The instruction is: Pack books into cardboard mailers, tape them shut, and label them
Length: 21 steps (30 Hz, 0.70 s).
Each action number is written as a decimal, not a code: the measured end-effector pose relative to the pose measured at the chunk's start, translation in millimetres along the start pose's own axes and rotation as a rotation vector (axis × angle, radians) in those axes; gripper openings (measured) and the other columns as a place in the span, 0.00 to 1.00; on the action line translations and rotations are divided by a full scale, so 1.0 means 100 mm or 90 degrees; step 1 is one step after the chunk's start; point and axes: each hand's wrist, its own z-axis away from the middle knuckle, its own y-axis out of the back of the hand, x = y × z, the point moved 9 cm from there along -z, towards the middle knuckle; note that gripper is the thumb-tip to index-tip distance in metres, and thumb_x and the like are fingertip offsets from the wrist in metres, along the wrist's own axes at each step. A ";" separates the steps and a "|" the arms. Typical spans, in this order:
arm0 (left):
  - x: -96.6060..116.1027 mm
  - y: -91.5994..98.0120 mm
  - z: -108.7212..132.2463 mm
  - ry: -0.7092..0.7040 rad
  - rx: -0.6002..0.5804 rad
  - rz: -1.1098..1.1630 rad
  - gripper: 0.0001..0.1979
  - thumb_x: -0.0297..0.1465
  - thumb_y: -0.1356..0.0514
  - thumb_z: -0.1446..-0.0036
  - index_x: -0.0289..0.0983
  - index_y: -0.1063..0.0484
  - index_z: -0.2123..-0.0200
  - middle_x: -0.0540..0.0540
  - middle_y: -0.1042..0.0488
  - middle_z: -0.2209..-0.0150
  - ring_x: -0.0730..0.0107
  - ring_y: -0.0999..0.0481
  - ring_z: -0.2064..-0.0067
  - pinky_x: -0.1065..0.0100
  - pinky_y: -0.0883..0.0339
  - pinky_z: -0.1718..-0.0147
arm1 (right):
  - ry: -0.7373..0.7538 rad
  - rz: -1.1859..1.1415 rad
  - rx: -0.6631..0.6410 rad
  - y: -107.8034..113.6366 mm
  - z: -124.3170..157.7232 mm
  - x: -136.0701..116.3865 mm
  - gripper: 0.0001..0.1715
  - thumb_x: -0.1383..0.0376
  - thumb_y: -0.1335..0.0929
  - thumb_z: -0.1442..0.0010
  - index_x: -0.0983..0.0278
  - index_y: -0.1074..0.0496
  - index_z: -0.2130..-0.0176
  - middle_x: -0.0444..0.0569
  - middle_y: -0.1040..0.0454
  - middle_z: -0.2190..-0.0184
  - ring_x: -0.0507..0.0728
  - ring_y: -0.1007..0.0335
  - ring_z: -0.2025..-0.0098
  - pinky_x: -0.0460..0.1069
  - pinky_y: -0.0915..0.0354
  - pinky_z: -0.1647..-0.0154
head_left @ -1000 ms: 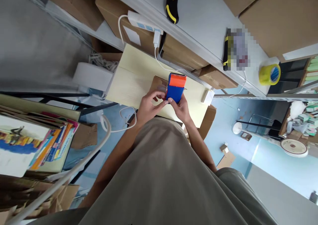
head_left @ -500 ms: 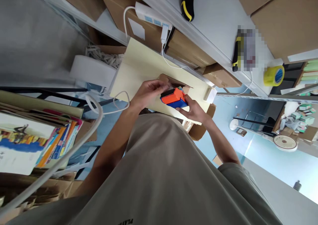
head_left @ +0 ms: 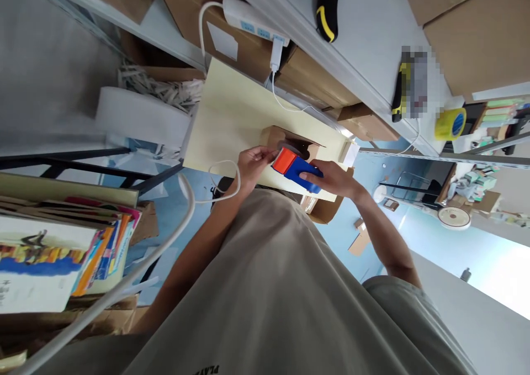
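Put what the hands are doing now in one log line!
right hand: gripping blue-and-orange tool | left hand: fingertips near tool's orange end, contact unclear | beyond: brown cardboard box on cream tabletop

The left forearm [head_left: 199,248] slants up from the lower left to the left hand [head_left: 252,168] near centre — drawn into a pinch; the right forearm [head_left: 381,232] angles in from the right, the right hand [head_left: 334,177] curled in a grip.
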 end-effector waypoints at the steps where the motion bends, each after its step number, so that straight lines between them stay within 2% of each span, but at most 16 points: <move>1: 0.00 0.10 -0.05 -0.007 0.026 0.001 0.20 0.48 0.21 0.45 0.39 0.18 0.66 0.46 0.18 0.68 0.62 0.18 0.61 0.61 0.24 0.59 | -0.015 0.003 -0.017 0.08 0.02 0.00 0.41 0.26 0.33 0.30 0.59 0.23 0.58 0.50 0.16 0.64 0.61 0.19 0.62 0.52 0.32 0.62; 4: 0.00 0.43 -0.27 -0.017 0.097 0.008 0.18 0.46 0.22 0.44 0.39 0.19 0.66 0.48 0.21 0.69 0.66 0.22 0.64 0.63 0.27 0.59 | -0.075 0.025 -0.057 0.34 0.10 0.05 0.42 0.25 0.32 0.32 0.60 0.23 0.61 0.51 0.16 0.66 0.61 0.19 0.65 0.52 0.32 0.64; 6: -0.09 0.52 -0.43 0.008 0.094 0.018 0.17 0.45 0.21 0.44 0.39 0.19 0.67 0.48 0.22 0.70 0.69 0.24 0.66 0.64 0.28 0.60 | -0.107 0.062 -0.071 0.48 0.12 0.06 0.43 0.25 0.32 0.32 0.61 0.24 0.63 0.52 0.17 0.68 0.60 0.21 0.67 0.52 0.35 0.66; 10: -0.39 0.46 -0.63 0.073 0.072 0.061 0.18 0.43 0.21 0.47 0.39 0.23 0.70 0.50 0.25 0.72 0.72 0.29 0.68 0.65 0.32 0.63 | -0.126 0.145 -0.075 0.58 -0.01 -0.03 0.42 0.26 0.33 0.30 0.61 0.24 0.65 0.51 0.18 0.71 0.58 0.23 0.69 0.52 0.37 0.66; 13: -0.60 0.41 -0.69 0.106 0.075 0.093 0.19 0.43 0.20 0.47 0.40 0.24 0.71 0.50 0.26 0.72 0.73 0.32 0.69 0.66 0.34 0.64 | -0.140 0.169 -0.084 0.51 -0.16 -0.11 0.40 0.30 0.32 0.28 0.62 0.22 0.66 0.50 0.19 0.73 0.58 0.22 0.70 0.52 0.36 0.64; 17: -0.82 0.44 -0.74 0.132 0.083 0.097 0.17 0.42 0.21 0.46 0.41 0.24 0.71 0.51 0.24 0.70 0.73 0.32 0.69 0.67 0.37 0.64 | -0.156 0.197 -0.077 0.45 -0.28 -0.21 0.36 0.35 0.31 0.26 0.62 0.21 0.65 0.49 0.20 0.75 0.57 0.23 0.72 0.52 0.37 0.65; 21: -1.01 0.48 -0.80 0.138 0.106 0.096 0.17 0.43 0.20 0.47 0.41 0.22 0.70 0.50 0.22 0.68 0.72 0.31 0.68 0.67 0.39 0.64 | -0.167 0.228 -0.068 0.42 -0.36 -0.24 0.37 0.34 0.31 0.26 0.62 0.20 0.64 0.50 0.19 0.75 0.59 0.22 0.70 0.52 0.37 0.65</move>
